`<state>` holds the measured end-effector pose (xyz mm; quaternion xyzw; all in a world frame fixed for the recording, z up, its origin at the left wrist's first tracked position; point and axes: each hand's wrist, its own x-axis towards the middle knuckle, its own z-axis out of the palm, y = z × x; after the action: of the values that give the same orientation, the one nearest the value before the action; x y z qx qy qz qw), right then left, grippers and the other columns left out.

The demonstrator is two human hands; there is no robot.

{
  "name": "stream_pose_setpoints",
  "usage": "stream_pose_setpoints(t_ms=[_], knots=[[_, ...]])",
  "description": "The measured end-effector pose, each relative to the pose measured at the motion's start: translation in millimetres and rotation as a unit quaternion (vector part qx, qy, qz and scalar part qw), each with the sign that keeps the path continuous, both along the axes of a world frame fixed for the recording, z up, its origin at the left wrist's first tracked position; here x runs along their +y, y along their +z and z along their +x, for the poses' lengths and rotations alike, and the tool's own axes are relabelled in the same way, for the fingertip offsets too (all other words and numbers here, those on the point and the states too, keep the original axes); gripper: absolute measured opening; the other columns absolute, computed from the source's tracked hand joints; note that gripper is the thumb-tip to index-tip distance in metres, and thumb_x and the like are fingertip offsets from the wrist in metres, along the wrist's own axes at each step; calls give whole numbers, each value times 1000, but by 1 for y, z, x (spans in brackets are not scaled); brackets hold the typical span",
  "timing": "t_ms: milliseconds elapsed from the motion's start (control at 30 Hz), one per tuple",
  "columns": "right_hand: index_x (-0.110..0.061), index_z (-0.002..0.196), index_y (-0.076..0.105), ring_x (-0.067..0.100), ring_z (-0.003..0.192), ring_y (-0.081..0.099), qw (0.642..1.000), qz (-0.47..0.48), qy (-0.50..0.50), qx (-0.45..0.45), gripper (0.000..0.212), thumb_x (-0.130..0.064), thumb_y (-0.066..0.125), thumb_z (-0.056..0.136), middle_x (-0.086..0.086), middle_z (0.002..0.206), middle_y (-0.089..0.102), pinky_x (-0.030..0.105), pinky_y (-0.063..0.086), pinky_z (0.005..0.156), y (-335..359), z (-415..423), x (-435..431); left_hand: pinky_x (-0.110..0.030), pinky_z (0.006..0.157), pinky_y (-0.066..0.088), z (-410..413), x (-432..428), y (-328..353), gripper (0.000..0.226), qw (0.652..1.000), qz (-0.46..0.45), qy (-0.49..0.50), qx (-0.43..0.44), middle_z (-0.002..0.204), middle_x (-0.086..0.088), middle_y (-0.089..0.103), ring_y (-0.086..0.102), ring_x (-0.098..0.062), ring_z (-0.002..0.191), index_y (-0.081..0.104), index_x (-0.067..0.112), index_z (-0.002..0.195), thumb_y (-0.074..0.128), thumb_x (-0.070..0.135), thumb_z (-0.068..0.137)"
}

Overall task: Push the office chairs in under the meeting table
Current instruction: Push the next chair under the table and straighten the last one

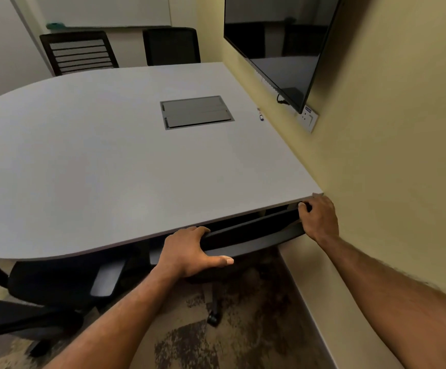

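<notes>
Now both hands' grips, left (192, 250) and right (319, 217), clasp the chair backrest (254, 231) at the table (110, 169) edge.

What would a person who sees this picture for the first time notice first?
Most likely the two bare hands at the near table edge: the left hand and the right hand grip the top of a black chair back, which is already against the grey meeting table. Next comes the large dark screen on the yellow wall at the right, and the two chairs at the far side.
</notes>
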<state>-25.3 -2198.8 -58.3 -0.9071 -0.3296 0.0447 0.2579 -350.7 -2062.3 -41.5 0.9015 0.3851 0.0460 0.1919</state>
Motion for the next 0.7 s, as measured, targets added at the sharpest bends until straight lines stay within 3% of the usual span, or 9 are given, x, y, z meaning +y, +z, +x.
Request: stream_pose_setpoints(t_ms=[167, 333, 400, 467, 600, 700], knots=[[-9, 130, 64, 30, 148, 25, 1000, -15, 18, 7, 47, -43, 53, 99, 13, 154, 43, 46, 24, 120, 2, 0, 16, -33, 84, 51, 0, 23, 4, 118, 1000, 2, -13, -1, 120, 13, 69, 64, -14, 108, 60, 34, 129, 39, 111, 43], [-23, 143, 52, 29, 152, 13, 985, -101, 130, -54, 92, -88, 36, 80, 6, 161, 33, 52, 15, 120, 5, 4, 20, -35, 86, 52, -1, 49, 10, 121, 1000, -5, -15, 8, 124, 12, 68, 64, -15, 111, 59, 34, 132, 38, 111, 41], [-26, 147, 46, 25, 153, 7, 976, -137, 154, -65, 104, -95, 26, 73, 3, 164, 26, 54, 9, 120, 7, 5, 22, -34, 85, 52, -2, 58, 11, 122, 1000, -5, -23, 11, 122, 11, 69, 64, -16, 109, 59, 33, 131, 37, 111, 41], [-27, 150, 42, 23, 154, 5, 973, -159, 147, -76, 99, -92, 22, 79, 3, 165, 21, 57, 6, 119, 6, 0, 29, -34, 86, 53, -4, 64, 12, 121, 1000, -9, -26, 12, 121, 10, 69, 64, -16, 108, 60, 33, 130, 37, 111, 41], [-22, 151, 41, 25, 153, 9, 982, -127, 111, -88, 64, -61, 33, 100, 8, 164, 24, 57, 9, 121, 1, -11, 33, -35, 87, 54, -1, 69, 13, 119, 999, -12, -32, 21, 120, 10, 70, 64, -16, 108, 60, 33, 130, 38, 111, 42], [-19, 154, 35, 27, 154, 6, 985, -126, 95, -64, 61, -54, 31, 104, 11, 166, 19, 54, 11, 122, 2, -18, 34, -35, 87, 54, 1, 69, 13, 120, 999, -14, -33, 16, 120, 10, 70, 64, -16, 107, 61, 32, 129, 37, 111, 41]])
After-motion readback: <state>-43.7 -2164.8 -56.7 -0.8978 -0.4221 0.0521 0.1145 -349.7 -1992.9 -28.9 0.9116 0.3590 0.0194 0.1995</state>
